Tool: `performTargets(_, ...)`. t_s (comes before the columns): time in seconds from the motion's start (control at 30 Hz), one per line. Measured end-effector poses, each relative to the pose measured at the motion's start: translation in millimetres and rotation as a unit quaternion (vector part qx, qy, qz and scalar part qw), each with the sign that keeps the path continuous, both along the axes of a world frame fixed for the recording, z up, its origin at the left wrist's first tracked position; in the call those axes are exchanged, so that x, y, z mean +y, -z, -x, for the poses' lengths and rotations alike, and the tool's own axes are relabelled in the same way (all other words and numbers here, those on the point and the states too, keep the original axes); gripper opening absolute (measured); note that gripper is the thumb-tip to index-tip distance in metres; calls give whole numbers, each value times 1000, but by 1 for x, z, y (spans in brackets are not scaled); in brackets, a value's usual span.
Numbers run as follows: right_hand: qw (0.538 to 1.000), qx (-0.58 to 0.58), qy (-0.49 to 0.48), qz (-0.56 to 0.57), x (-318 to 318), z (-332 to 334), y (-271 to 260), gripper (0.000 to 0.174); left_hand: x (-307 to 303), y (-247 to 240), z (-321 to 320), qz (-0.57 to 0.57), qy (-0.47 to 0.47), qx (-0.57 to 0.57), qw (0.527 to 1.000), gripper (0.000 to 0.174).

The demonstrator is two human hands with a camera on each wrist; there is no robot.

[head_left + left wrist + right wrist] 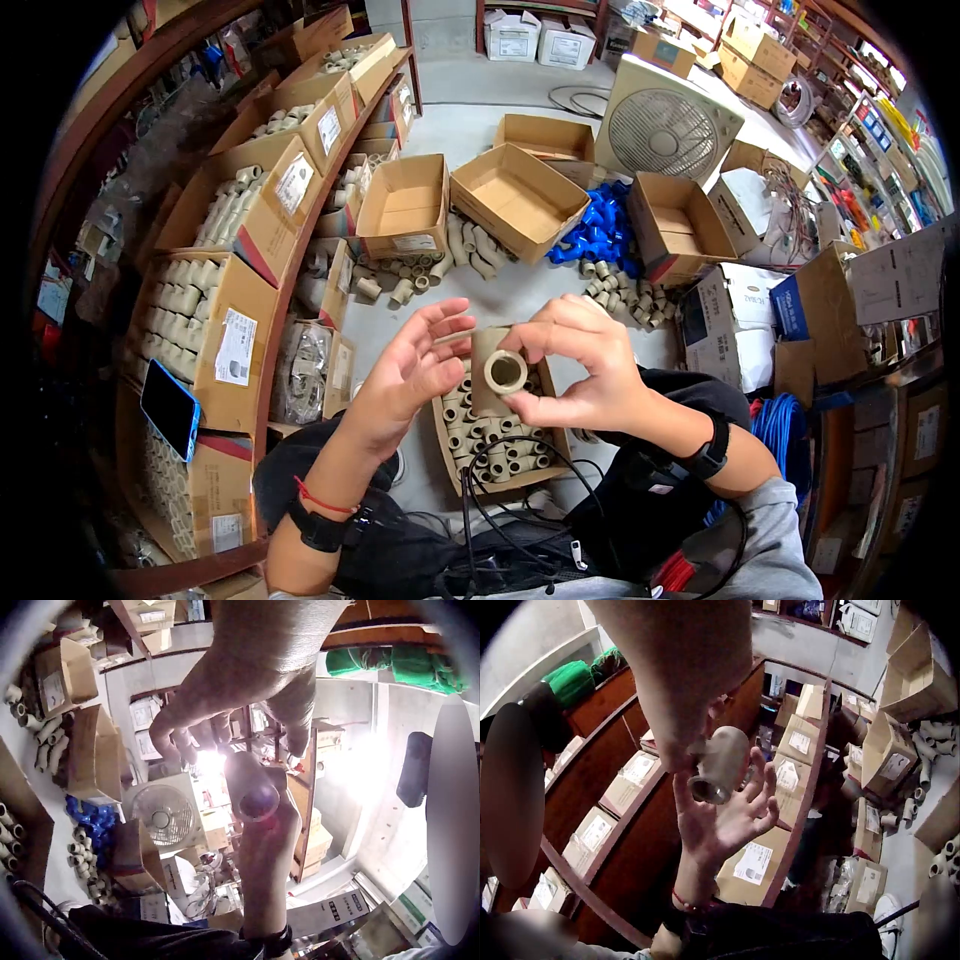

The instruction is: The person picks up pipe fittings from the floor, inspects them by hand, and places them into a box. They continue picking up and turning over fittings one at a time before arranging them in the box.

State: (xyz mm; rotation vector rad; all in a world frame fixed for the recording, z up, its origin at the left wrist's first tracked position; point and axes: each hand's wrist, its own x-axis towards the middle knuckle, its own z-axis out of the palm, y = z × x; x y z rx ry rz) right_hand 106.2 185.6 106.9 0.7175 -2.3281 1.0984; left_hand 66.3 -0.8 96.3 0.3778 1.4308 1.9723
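In the head view, my right hand [592,358] pinches a beige plastic pipe tee [488,345] between thumb and fingers, its round side opening turned toward my face. My left hand [412,368] is raised at the tee's left with fingers loosely spread, gripping nothing. The right wrist view shows the left palm [718,829] facing up just behind the tee [727,754]. Beneath both hands, a cardboard box [558,440] full of similar beige fittings [490,430] sits between my legs, partly covered by the hands and a black cable.
Shelves at left carry cartons [240,350] of fittings, with a phone [170,410] leaning there. Ahead on the floor stand open cartons [405,205], loose beige elbows [478,245], blue fittings [597,225] and a box fan [660,130]. Black cable [468,530] loops across my lap.
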Motion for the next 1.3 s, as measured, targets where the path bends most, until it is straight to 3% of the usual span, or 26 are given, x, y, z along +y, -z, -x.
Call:
performTargets(0.5,999,13,-13,29,-8,-9,-2,28,-4,2,1,38,28,49,998,65)
performTargets(0.73,997,-20,-27,63,-8,-23,-6,29,2,-3,-4,8,80,-65,995,50)
performTargets(0.77,996,-21,-40,73,-6,-22,-3,31,6,-7,-7,48,71,-32,996,62)
performTargets(0.9,987,-82,-20,140,-4,-19,-5,28,9,-4,-10,78,76,-57,992,60)
performTargets(1.17,989,109,11,-104,5,-11,4,35,6,0,-10,103,83,-89,987,54)
performTargets(1.3,973,184,-6,-141,1,-11,6,36,4,-2,-10,69,90,-86,990,47)
